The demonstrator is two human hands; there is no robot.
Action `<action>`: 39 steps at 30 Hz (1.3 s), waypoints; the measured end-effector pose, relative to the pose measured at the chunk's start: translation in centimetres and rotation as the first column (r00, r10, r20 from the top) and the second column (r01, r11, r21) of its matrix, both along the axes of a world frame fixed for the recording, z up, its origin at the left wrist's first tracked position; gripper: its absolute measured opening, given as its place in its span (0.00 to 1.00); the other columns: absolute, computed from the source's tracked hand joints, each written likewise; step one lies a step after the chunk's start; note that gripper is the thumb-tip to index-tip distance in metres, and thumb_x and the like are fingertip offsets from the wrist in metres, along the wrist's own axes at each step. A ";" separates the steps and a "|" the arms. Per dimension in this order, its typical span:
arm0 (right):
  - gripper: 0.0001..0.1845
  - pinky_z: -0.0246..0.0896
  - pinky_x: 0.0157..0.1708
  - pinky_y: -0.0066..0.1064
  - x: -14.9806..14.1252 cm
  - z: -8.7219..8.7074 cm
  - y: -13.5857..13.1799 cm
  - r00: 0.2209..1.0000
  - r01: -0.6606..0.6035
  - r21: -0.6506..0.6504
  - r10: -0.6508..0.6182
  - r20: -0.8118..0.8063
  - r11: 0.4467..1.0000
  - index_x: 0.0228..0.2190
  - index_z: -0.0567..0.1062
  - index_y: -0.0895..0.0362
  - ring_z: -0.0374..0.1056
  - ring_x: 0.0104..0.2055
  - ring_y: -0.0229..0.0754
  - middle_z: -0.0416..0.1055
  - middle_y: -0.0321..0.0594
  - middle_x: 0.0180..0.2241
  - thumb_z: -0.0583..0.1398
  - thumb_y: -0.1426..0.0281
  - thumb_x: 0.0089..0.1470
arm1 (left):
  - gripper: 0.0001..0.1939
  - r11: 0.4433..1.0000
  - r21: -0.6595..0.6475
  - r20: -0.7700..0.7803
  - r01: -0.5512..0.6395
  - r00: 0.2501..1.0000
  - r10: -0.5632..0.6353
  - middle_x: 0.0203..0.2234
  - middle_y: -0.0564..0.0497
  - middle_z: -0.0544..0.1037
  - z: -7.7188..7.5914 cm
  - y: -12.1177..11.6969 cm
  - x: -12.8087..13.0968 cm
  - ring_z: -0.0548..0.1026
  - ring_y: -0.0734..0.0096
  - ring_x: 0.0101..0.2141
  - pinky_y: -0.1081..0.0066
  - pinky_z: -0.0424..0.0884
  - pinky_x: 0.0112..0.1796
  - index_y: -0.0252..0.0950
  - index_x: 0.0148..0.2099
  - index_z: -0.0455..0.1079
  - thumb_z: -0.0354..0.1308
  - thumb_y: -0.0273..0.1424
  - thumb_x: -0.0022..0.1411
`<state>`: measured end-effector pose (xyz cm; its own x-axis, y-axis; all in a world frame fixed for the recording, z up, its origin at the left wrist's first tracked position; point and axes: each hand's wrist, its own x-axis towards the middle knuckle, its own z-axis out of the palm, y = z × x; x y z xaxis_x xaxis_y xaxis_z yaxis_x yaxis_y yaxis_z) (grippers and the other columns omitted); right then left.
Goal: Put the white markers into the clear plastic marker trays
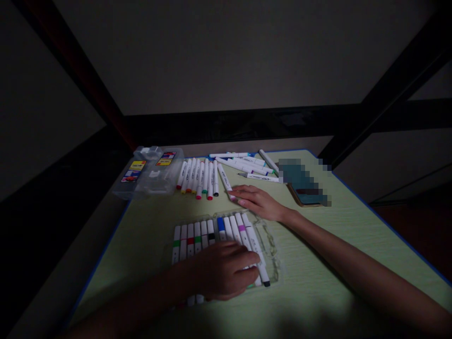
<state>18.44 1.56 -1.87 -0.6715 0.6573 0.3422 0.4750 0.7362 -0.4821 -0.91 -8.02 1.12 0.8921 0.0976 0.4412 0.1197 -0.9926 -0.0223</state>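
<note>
Slanting away leftward: the touched marker (224, 178).

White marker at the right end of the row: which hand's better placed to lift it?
Likely the right hand: its fingertips are at the near end of the white marker. The left hand is farther off, over the markers in the clear tray.

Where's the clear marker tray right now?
In the head view, the clear marker tray lies low in the centre on the table, partly hidden by the left hand, nearer the wearer than the row of loose markers.
</note>
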 end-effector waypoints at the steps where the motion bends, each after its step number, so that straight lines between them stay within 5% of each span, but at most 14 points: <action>1: 0.22 0.55 0.53 0.41 0.0 0.0 0.0 1.000 -0.003 0.009 0.003 0.017 1.000 0.52 0.64 0.55 0.58 0.55 0.44 0.64 0.46 0.52 0.46 0.62 0.60 | 0.03 1.000 0.000 -0.006 -0.004 1.000 0.004 0.31 0.50 0.71 0.0 0.0 0.0 0.65 0.73 0.27 0.70 0.63 0.27 0.33 0.32 0.65 0.50 0.24 0.55; 13: 0.25 0.52 0.54 0.43 -0.3 -0.1 0.0 0.992 0.054 0.012 -0.055 0.113 0.998 0.55 0.60 0.57 0.55 0.57 0.45 0.58 0.46 0.56 0.44 0.60 0.60 | 0.05 0.999 -0.037 0.015 -0.002 1.000 0.002 0.31 0.50 0.72 0.2 0.0 0.0 0.65 0.73 0.26 0.70 0.62 0.27 0.32 0.33 0.66 0.49 0.24 0.56; 22: 0.18 0.57 0.49 0.38 -0.2 -0.3 0.1 0.980 0.152 -0.044 -0.156 -0.122 0.987 0.47 0.67 0.58 0.62 0.49 0.43 0.66 0.45 0.46 0.51 0.66 0.57 | 0.06 0.999 -0.034 0.011 -0.010 1.000 0.010 0.29 0.50 0.72 0.0 0.0 0.0 0.66 0.72 0.27 0.70 0.63 0.26 0.32 0.32 0.67 0.49 0.22 0.55; 27: 0.13 0.58 0.38 0.35 0.8 0.0 0.0 0.846 0.531 0.119 -0.532 -0.020 0.839 0.38 0.70 0.60 0.64 0.40 0.45 0.68 0.45 0.37 0.52 0.77 0.48 | 0.05 0.999 -0.033 -0.017 -0.019 1.000 0.018 0.29 0.51 0.72 0.1 -0.1 -0.1 0.66 0.73 0.27 0.70 0.64 0.27 0.33 0.32 0.66 0.49 0.23 0.55; 33: 0.14 0.51 0.34 0.37 2.1 0.6 0.3 0.589 0.666 0.421 -0.780 0.210 0.616 0.41 0.69 0.58 0.59 0.42 0.50 0.66 0.47 0.43 0.50 0.72 0.53 | 0.05 1.000 -0.015 -0.020 -0.021 1.000 0.020 0.30 0.50 0.72 0.1 -0.1 -0.1 0.66 0.73 0.27 0.70 0.64 0.27 0.33 0.31 0.66 0.49 0.24 0.56; 39: 0.16 0.48 0.32 0.36 2.3 0.4 0.4 0.505 0.681 0.442 -0.812 0.292 0.583 0.44 0.68 0.56 0.57 0.43 0.52 0.65 0.47 0.45 0.48 0.66 0.57 | 0.07 0.999 -0.028 0.002 -0.024 1.000 0.024 0.29 0.51 0.72 0.1 -0.1 0.0 0.66 0.73 0.27 0.71 0.64 0.27 0.33 0.31 0.66 0.48 0.23 0.57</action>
<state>20.74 1.97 -1.48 -0.0726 0.9203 0.3844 0.9969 0.0554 0.0555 -0.94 -8.15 1.26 0.8882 0.1313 0.4402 0.1434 -0.9896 0.0058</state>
